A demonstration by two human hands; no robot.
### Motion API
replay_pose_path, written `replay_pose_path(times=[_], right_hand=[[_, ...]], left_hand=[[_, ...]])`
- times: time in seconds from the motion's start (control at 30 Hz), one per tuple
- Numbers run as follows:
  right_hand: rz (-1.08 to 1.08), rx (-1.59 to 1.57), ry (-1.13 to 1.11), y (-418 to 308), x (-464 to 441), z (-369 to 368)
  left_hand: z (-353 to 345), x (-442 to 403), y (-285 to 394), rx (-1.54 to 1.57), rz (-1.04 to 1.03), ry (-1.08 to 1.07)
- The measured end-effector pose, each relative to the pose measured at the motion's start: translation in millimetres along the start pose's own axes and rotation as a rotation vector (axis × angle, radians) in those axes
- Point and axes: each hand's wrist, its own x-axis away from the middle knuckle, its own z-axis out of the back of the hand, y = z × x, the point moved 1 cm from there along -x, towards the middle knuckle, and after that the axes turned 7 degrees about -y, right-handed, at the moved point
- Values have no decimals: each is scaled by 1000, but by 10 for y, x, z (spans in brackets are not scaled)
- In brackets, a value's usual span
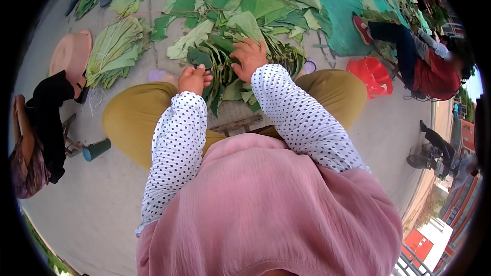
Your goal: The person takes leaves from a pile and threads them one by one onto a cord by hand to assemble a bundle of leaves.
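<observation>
Between my knees lies a row of large green leaves [286, 56], packed together with their stems toward me. My right hand [249, 59] rests on top of this row with its fingers spread. At the row's left end my left hand [194, 79] is closed, thumb against fingers, by a small dark thing [206, 68] too small to name. More flat green leaves [204, 0] spread over the ground beyond.
A tied leaf bundle [115, 51] and a pink basin [70, 53] lie at the left, near a seated person [48, 112] and a dark green cup [96, 150]. To the right are a red bag [369, 75] and another seated person [434, 74].
</observation>
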Motion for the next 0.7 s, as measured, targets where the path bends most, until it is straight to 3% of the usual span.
replay_pose_path(times=[0.23, 0.47, 0.7], right_hand=[[35, 18, -26, 72, -2, -53], [-132, 77, 13, 377, 164, -46], [19, 10, -90, -69, 12, -62]], left_hand=[[-6, 18, 9, 5, 1, 9], [1, 1, 4, 14, 6, 7], [-26, 23, 21, 7, 0, 3]])
